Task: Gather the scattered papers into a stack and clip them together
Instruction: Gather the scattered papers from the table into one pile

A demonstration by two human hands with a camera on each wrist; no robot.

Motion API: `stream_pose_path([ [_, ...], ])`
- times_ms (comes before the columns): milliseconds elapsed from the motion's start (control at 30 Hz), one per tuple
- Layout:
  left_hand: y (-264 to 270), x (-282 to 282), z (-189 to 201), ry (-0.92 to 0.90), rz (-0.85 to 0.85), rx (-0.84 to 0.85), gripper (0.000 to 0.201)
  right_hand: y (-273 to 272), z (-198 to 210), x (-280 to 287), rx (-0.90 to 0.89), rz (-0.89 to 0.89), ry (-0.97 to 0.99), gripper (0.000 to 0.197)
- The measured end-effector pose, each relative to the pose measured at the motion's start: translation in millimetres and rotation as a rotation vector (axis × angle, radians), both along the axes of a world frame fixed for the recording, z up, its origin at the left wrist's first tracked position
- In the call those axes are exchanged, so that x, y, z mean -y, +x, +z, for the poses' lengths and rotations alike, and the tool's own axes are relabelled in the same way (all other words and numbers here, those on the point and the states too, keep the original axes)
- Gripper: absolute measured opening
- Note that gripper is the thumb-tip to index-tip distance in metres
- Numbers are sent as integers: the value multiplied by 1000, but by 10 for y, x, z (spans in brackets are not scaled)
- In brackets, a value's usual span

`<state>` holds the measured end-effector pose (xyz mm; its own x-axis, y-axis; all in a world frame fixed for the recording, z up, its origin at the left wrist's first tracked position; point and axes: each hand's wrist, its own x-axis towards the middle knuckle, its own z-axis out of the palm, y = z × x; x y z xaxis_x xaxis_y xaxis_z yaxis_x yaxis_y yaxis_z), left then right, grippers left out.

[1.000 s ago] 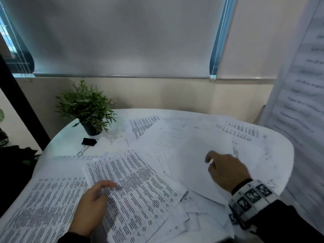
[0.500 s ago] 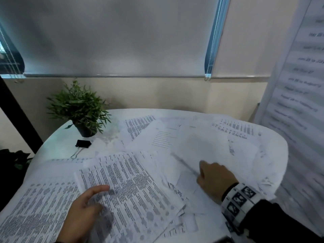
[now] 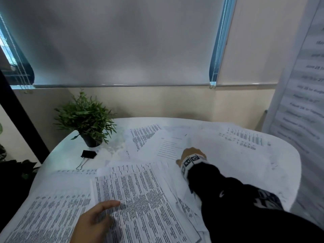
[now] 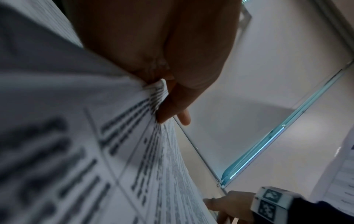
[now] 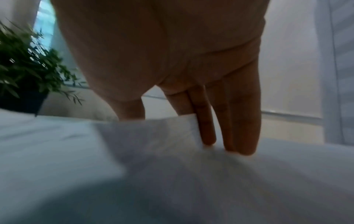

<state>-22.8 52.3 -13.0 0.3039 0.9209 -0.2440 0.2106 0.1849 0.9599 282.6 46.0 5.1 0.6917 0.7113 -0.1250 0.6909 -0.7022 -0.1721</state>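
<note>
Papers point(image 3: 143, 195) blanket most of your round white table point(image 3: 73, 155) in the head view, overlapping so loosely that an exact count cannot be made; at least seven printed or blank sheets show. One black binder clip point(image 3: 88, 153) lies on bare tabletop at the far left, just in front of one potted plant point(image 3: 85, 120) and apart from the sheets. Your left hand point(image 3: 93, 223) rests near the front edge on a densely printed sheet, thumb out across the text; your right hand point(image 3: 192, 155), in a black sleeve with a marker-printed wristband point(image 3: 191, 160), reaches to mid-table over a lightly lined page, its fingers hidden from this angle. Behind the table a grey roller blind point(image 3: 122, 41) hangs over a cream wall, and a printed banner point(image 3: 305, 85) stands at right. From the left wrist, your left hand point(image 4: 153, 45) pinches the corner of a printed sheet point(image 4: 95, 136) between thumb and fingers, the paper rising beside the palm; the right hand point(image 4: 229, 203) and wristband appear low at right. From the right wrist, your right hand point(image 5: 162, 53) points down with fingers point(image 5: 241, 121) straight and pressed together, tips touching white paper point(image 5: 153, 166), while a raised sheet edge hides the thumb and first fingertip; whether they pinch it cannot be told. The plant point(image 5: 25, 72) sits at left, blurred.
</note>
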Motion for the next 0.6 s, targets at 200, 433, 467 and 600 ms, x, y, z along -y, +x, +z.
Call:
stream_pose_path([
  [200,1,-18,20,40,-6,-52,42,-53,419,-36,24,26,96,18],
  [433,53,-4,55,-186,90,144,44,-648,1012,603,-1331,320,1172,31],
  [467,51,20,98,-283,116,268,60,-671,892,627,-1343,309,1086,32],
  [600,96,136,421,-324,130,508,55,-716,314,678,-803,380,489,34],
])
